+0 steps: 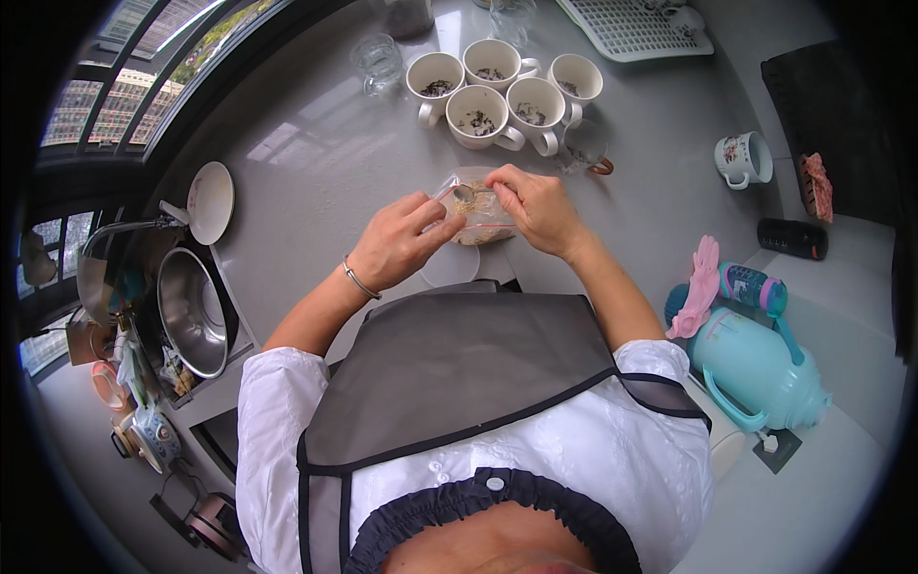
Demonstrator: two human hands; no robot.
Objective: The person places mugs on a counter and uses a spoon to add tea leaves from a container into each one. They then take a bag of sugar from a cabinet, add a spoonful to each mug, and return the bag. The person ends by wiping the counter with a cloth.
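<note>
My right hand (538,208) pinches the handle of a small metal spoon (464,194). The spoon's bowl is at the mouth of a clear zip bag (482,231) with pale tan, grain-like bits inside. My left hand (407,237) holds the near left edge of the bag between its fingers. Beneath the bag, towards me, lies a round whitish lid or dish (450,265), partly covered. Several white mugs (478,118) stand in a cluster just beyond my hands, with dark dried leaves at their bottoms. A glass cup with a brown handle (584,143) stands right of them.
Glass cups (376,64) and a white draining tray (645,32) are at the back. A floral mug (743,161), black bottle (792,239), pink glove (699,290) and turquoise thermos (756,369) are right. Left are a white plate (211,203) and a steel basin (192,313) at the sink.
</note>
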